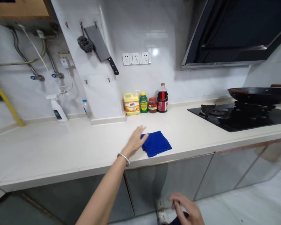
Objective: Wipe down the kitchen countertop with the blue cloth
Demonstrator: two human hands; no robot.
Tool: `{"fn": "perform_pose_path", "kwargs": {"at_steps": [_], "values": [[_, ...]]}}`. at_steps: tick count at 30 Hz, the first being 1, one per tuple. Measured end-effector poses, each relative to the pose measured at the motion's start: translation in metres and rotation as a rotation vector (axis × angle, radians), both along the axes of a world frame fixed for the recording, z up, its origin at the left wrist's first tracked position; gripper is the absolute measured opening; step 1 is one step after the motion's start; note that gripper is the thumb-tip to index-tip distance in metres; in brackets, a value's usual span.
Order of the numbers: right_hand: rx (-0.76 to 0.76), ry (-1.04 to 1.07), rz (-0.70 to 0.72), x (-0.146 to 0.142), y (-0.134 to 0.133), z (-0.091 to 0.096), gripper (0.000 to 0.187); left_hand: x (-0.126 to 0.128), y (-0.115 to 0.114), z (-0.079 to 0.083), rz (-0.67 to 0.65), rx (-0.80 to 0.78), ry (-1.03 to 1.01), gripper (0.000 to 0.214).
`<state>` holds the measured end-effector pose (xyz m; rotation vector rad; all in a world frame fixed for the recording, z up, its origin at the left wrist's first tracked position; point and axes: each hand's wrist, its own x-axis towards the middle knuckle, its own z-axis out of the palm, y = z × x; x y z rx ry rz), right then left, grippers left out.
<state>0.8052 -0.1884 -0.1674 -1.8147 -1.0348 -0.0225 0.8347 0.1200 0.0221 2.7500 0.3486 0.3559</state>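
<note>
Over the counter, my left hand (pixel 136 141) reaches out with its fingers stretched and thumb apart, holding nothing. It is at the left edge of a folded blue cloth (pixel 156 144) lying flat near the counter's front edge. The thumb overlaps the cloth's upper left corner in the picture; whether it touches cannot be told. My right hand (pixel 186 207) is low in front of the cabinets, somewhat blurred, with loosely curved fingers and nothing visible in them.
Against the wall stand a yellow detergent jug (pixel 132 104), a green bottle (pixel 143 103), a red-lidded jar (pixel 152 105) and a dark sauce bottle (pixel 162 100). A spray bottle (pixel 58 109) is at left. A cleaver (pixel 98 43) hangs above; a wok (pixel 259 95) sits on the stove (pixel 239 120).
</note>
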Motion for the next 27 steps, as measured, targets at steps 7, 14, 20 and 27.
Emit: {"fn": "perform_pose_path", "kwargs": {"at_steps": [7, 14, 20, 27], "values": [[0.18, -0.513, -0.053, 0.105, 0.067, 0.121, 0.032, -0.07, 0.094, -0.029, 0.289, 0.087, 0.134, 0.068], [-0.235, -0.717, 0.115, 0.145, 0.153, 0.143, 0.045, -0.066, 0.114, -0.03, 0.284, 0.165, 0.195, 0.064], [-0.634, -0.508, 0.207, 0.131, 0.173, 0.148, 0.056, -0.023, 0.12, -0.024, 0.238, 0.164, 0.176, 0.065], [-0.709, -0.426, 0.179, 0.138, 0.177, 0.154, 0.063, 0.045, 0.108, -0.033, 0.16, 0.122, 0.155, 0.067]]}}
